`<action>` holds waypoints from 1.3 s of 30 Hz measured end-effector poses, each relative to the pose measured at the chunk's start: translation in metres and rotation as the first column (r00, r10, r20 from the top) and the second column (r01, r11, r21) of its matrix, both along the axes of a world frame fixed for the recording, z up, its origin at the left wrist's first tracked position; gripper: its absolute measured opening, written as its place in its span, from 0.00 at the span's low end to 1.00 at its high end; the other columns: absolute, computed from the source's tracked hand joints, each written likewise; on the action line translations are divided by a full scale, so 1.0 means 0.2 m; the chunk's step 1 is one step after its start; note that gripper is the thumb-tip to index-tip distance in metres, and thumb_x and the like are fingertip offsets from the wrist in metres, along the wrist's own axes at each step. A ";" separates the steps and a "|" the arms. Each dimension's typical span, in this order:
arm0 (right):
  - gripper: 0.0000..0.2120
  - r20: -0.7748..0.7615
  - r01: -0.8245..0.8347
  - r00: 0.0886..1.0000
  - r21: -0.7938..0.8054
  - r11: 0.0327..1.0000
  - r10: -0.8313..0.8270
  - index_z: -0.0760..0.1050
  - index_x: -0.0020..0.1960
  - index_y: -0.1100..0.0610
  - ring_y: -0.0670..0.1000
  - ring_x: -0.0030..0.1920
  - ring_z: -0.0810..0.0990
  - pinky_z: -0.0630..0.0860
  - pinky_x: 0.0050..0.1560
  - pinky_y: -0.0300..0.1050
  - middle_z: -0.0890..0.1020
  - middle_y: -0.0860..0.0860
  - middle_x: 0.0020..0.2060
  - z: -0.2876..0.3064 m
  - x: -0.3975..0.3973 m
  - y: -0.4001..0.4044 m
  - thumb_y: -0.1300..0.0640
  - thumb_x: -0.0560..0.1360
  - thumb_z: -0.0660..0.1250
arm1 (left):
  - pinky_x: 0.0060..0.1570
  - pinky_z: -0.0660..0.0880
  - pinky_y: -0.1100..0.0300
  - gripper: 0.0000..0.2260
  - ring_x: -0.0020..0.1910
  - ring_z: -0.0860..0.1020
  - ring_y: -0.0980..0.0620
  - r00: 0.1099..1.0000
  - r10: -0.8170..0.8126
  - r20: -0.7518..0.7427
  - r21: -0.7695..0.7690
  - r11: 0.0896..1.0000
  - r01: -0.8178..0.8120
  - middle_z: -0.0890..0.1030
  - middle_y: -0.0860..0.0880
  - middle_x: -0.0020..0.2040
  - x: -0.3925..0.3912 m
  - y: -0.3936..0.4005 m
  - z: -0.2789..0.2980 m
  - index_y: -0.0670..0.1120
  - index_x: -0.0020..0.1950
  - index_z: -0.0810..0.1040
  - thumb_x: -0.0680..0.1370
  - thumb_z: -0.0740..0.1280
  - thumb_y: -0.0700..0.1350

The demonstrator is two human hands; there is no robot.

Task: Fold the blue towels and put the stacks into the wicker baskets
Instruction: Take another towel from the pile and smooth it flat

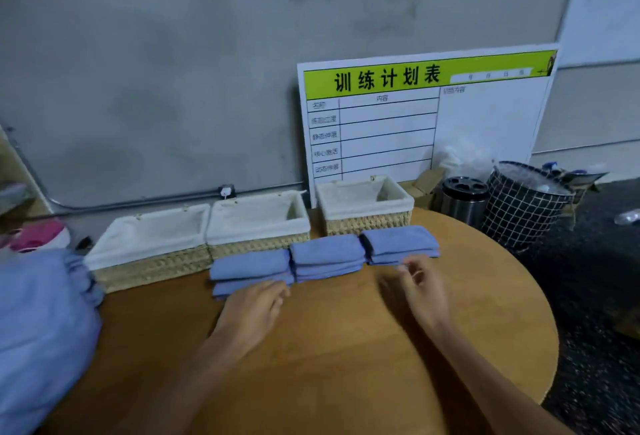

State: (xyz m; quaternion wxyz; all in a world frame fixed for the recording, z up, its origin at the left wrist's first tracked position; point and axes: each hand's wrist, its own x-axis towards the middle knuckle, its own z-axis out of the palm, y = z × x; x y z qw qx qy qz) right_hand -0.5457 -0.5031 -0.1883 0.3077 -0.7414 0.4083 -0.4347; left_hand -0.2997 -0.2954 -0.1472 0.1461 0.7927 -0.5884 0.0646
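Three folded blue stacks in row on round table (311,348): left stack (250,270), middle stack (327,258), right stack (400,244). All sit just in front of three wicker baskets, left basket (152,263), middle basket (258,242), right basket (367,223), liners showing nothing inside. Left hand (254,310) flat-ish, fingers straight, tips touching left stack's front edge. Right hand (420,284) blurry, fingers loosely curled near right stack; can't tell if pinching anything. Unfolded towel pile (41,330) at far left. Whiteboard (415,116) leaning on wall.

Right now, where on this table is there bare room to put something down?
Bare wood lies on the table between the two forearms, and right of the right hand toward the round edge. It is crowded along the back: three folded towel stacks in front of the wicker baskets.
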 end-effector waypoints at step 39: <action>0.08 0.337 -0.676 0.686 0.622 0.394 0.645 0.77 0.47 0.58 0.46 0.27 0.70 0.63 0.25 0.36 0.75 0.50 0.29 0.21 1.76 1.45 0.59 0.82 0.60 | 0.42 0.79 0.62 0.04 0.36 0.83 0.56 0.856 0.063 -0.514 -0.441 0.836 -0.327 0.84 0.57 0.38 0.65 1.15 0.30 0.50 0.45 0.83 0.76 0.74 0.41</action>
